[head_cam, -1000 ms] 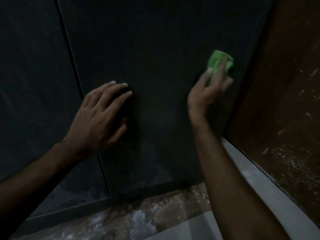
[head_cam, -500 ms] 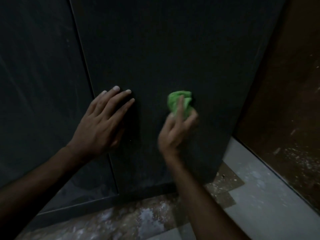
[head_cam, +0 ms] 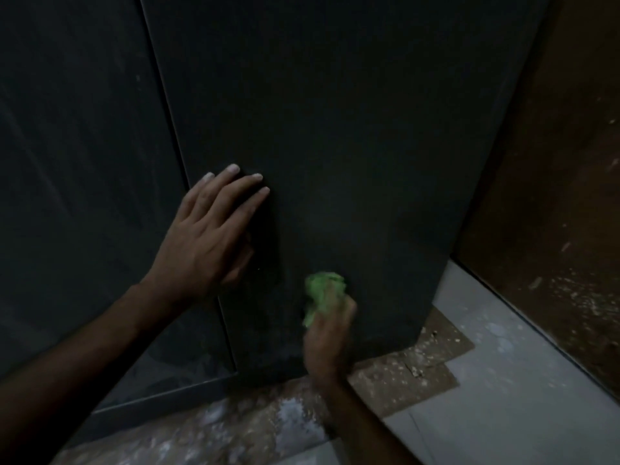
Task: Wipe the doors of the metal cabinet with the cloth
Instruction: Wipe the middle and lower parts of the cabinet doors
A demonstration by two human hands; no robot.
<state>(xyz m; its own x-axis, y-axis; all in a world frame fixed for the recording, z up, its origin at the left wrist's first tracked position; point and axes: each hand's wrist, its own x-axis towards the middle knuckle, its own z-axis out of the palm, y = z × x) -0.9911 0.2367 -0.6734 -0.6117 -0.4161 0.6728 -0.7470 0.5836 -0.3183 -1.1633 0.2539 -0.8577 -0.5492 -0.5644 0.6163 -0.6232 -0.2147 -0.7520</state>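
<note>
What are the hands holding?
The right hand grips the bunched green cloth by its lower part. The left hand holds nothing, flat on the cabinet door.

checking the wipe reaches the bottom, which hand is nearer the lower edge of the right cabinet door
Right. The right hand grips the green cloth low on the right door, just above its bottom edge. The left hand presses flat on the same door higher up, by the seam with the other door.
</note>
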